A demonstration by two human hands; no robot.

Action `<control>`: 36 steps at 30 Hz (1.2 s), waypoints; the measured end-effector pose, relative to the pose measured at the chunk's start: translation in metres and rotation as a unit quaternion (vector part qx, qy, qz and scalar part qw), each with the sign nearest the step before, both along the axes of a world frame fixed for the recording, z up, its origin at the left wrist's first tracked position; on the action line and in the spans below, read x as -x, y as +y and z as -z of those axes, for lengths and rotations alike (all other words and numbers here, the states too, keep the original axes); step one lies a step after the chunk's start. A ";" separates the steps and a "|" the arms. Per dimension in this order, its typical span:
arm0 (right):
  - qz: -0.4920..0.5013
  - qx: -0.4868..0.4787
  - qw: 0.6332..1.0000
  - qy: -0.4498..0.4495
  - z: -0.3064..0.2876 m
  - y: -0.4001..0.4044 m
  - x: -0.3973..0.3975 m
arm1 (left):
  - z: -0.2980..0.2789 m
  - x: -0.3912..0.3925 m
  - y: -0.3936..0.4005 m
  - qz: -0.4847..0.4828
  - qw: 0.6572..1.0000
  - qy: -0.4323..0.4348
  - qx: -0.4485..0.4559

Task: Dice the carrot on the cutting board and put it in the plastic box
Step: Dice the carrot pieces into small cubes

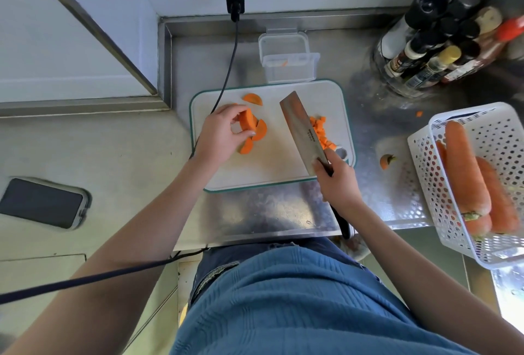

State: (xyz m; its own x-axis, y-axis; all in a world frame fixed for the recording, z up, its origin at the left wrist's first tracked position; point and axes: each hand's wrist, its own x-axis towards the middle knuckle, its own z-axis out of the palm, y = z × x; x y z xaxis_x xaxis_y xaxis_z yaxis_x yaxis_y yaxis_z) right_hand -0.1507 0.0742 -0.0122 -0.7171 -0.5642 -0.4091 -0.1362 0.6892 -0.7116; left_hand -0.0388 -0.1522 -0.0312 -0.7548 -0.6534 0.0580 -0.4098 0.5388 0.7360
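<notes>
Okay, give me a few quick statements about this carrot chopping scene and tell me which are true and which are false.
1. The right hand grips the cleaver. True.
2. The left hand is empty. False: it holds a carrot chunk.
3. Diced carrot lies on the cutting board right of the blade. True.
4. The plastic box is full of dice. False: only one small carrot bit shows inside.
5. Whole carrots lie in the white basket. True.
</notes>
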 end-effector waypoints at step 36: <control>0.013 -0.042 0.999 -0.007 0.010 -0.026 -0.027 | 0.033 0.020 0.095 0.085 0.995 -0.024 -0.050</control>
State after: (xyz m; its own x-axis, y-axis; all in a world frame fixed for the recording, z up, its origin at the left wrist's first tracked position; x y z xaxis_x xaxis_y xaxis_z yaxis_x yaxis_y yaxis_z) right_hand -0.1240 0.0484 -0.0224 -0.7242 -0.5093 -0.4649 -0.1080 0.7497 -0.6529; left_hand -0.0592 -0.0572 -0.0639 -0.8554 -0.5164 -0.0398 -0.3548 0.5283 0.7714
